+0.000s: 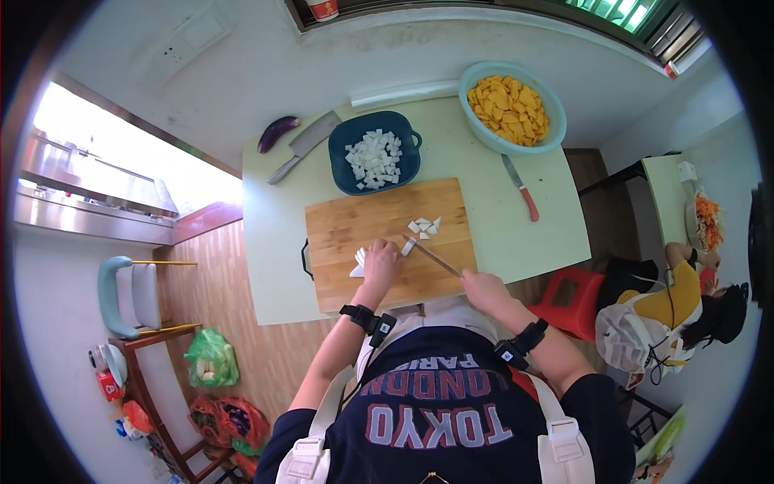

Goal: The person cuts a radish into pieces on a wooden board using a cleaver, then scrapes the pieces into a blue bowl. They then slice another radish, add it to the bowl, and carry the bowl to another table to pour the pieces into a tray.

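Observation:
A wooden cutting board (347,218) lies on the pale green table near its front edge. My left hand (383,264) is on the board, fingers curled down by white pieces (359,263); whatever is under its fingers is hidden. In my right hand (484,290) is the handle of a knife (435,256), whose blade points left across the board. Beside the blade tip lies a white piece (409,247). Several small white chunks (424,227) sit further back on the board. Behind it, a dark blue basket (343,165) holds white cubes (376,159).
A cleaver (310,143) and an eggplant (278,134) lie at the back left. At the back right are a light blue basin (556,117) of orange slices and a red-handled knife (522,189). Another person (689,290) works at the far right near a red stool (568,302).

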Demonstrator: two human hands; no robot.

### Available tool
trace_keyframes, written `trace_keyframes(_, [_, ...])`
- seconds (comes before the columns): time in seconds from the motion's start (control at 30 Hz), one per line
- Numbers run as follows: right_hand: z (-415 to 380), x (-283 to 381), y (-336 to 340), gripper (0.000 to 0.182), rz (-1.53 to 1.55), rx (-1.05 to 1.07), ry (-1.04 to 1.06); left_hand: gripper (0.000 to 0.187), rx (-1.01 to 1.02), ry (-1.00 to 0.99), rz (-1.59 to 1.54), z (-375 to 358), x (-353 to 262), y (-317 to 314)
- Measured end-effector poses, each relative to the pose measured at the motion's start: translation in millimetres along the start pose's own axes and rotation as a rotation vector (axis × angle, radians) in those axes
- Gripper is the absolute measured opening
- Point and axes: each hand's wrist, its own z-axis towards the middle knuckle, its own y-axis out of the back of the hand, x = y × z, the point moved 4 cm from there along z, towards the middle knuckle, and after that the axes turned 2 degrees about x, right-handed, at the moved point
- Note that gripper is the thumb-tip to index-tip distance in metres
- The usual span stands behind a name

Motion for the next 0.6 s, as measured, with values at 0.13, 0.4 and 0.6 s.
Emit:
trace_keyframes(0.13, [-5,8,-5,0.012,-0.135,-0.022,0.057,0.012,-0.119,-0.096,0.033,1,-5,-7])
trace_keyframes(0.4, [-8,21,1,0.01,-0.204,-0.018,0.084,0.011,-0.164,-0.036,0.009,-1,-1,-9])
trace_keyframes(0.6, [3,10,-6,0.01,-0.159,0.047,0.074,0.01,-0.116,0.027,-0.031,-3,2,-11])
